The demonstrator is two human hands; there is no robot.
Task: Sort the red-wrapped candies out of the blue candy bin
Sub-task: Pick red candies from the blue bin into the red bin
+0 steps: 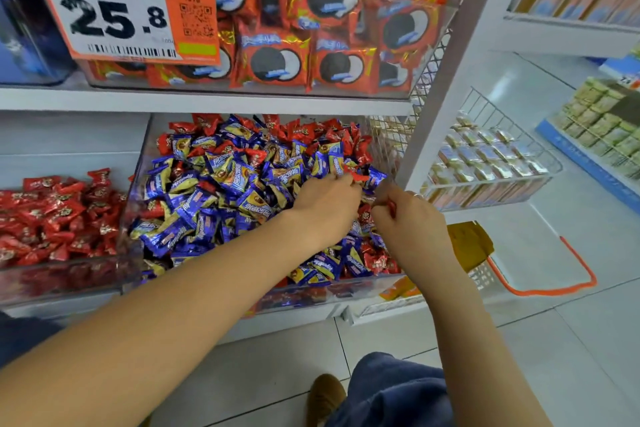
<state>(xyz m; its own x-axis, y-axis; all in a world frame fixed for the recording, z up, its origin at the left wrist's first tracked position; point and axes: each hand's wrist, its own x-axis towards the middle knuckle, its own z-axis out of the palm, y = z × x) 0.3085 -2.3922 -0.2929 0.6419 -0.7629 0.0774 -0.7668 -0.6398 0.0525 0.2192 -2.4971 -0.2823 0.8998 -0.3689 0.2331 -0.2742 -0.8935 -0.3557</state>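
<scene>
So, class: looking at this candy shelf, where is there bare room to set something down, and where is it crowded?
Bare: the white shelf behind the red candy bin, and the floor tiles right of the upright. Crowded: the blue candy bin, heaped full, with the left hand and right hand in it.
</scene>
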